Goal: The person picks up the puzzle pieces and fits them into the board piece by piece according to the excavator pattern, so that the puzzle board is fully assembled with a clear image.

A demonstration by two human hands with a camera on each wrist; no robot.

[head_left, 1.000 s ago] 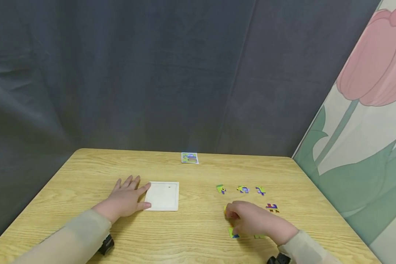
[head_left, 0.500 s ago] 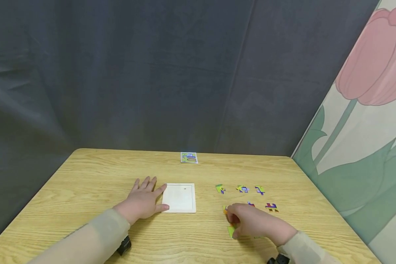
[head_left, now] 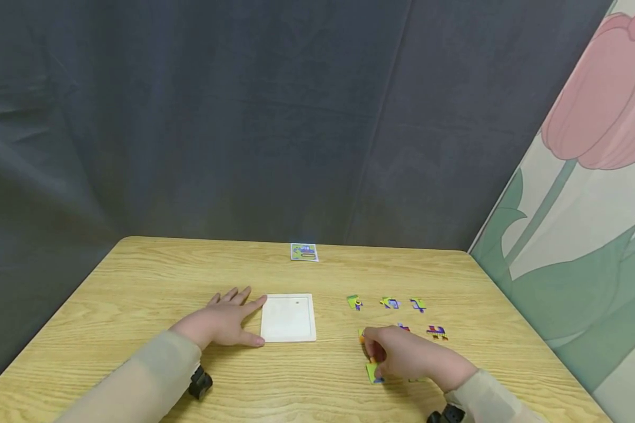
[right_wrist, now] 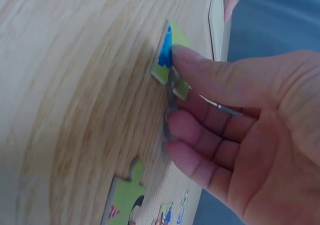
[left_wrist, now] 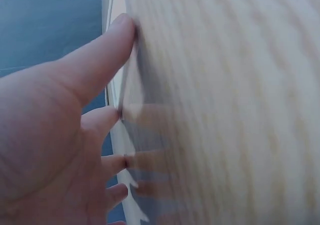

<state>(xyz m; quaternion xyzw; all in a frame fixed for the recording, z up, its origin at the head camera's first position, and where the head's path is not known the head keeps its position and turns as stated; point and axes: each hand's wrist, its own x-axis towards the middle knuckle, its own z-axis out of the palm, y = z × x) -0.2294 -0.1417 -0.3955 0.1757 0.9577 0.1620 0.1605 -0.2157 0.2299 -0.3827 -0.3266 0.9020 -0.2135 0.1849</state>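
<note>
My left hand [head_left: 227, 320] lies flat on the wooden table [head_left: 137, 276], its fingertips against the left edge of a white square tray [head_left: 288, 317]. In the left wrist view the straight fingers [left_wrist: 107, 50] touch the tray's white edge [left_wrist: 116, 135]. My right hand [head_left: 402, 355] is at the near right, fingers curled. Its thumb and fingertips pinch a green and blue puzzle piece [head_left: 373, 373]. In the right wrist view the thumb [right_wrist: 210, 70] presses on that piece [right_wrist: 162, 60].
Loose puzzle pieces lie beyond the right hand: three in a row [head_left: 389, 303], a red and purple one [head_left: 437, 332], and another green piece [right_wrist: 122, 200] close by. A small picture card [head_left: 304, 252] sits at the table's far edge. A dark curtain hangs behind.
The left hand has slid the white tray to the right, then stayed. The right hand has drawn slightly nearer and closed on the green and blue piece.
</note>
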